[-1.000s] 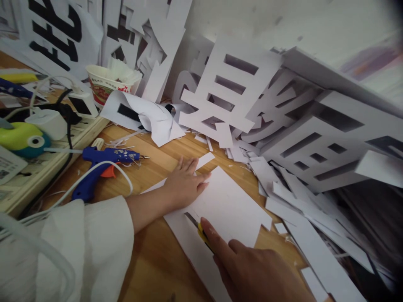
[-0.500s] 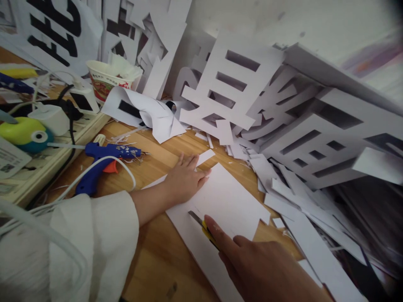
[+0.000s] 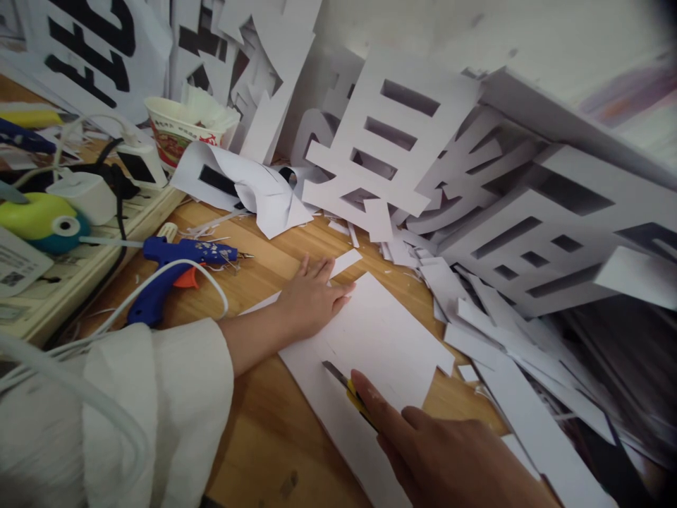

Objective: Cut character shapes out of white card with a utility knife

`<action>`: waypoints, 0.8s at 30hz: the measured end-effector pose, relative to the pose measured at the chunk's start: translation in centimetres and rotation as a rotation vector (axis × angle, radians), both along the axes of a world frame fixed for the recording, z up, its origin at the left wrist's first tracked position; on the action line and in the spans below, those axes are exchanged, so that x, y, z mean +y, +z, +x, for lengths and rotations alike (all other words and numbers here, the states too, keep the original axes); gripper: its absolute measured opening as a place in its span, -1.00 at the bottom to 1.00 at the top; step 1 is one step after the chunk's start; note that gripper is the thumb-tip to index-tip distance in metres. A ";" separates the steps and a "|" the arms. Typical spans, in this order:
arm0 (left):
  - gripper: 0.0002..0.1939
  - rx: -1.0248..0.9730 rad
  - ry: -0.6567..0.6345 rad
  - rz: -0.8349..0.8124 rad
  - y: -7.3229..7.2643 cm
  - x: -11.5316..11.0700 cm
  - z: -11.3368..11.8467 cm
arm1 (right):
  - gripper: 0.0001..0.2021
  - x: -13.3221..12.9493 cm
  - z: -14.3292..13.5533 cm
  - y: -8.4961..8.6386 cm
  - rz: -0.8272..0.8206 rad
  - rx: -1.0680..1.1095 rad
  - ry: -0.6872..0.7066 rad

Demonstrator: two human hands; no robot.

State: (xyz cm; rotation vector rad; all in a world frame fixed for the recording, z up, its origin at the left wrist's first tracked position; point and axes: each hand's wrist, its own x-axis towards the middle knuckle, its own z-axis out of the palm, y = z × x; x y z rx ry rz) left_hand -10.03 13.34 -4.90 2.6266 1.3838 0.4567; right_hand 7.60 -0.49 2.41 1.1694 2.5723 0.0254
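A white board [image 3: 388, 331] lies on the wooden table, with a notch at its right corner. My left hand [image 3: 312, 296] rests on its upper left part, fingers spread, beside a narrow white strip [image 3: 347, 263]. In my right hand [image 3: 423, 444] is a yellow utility knife [image 3: 357, 398], the index finger stretched along its top. The knife's blade points up and left, over the board's left half near a short thin line. Whether the tip touches the board I cannot tell.
A blue glue gun [image 3: 185, 257] with a white cord lies left of my left hand. Beyond it are a power strip [image 3: 153, 212] and a paper bowl [image 3: 183, 130]. Large white cut-out characters [image 3: 391, 141] lean at the back. White offcuts [image 3: 508, 353] pile up on the right.
My right hand and the knife have moved slightly right and down, toward me. My left hand holds its place on the board.
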 end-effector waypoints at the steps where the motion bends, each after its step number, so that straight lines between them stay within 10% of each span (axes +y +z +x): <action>1: -0.62 0.001 0.001 0.001 0.0 0.0 0.0 | -0.16 0.0 0.1 0.0 0.002 -0.006 0.007; 24: -0.62 0.024 0.010 -0.012 0.2 -0.1 0.1 | -0.25 -1.1 2.1 -0.5 0.120 -0.043 0.098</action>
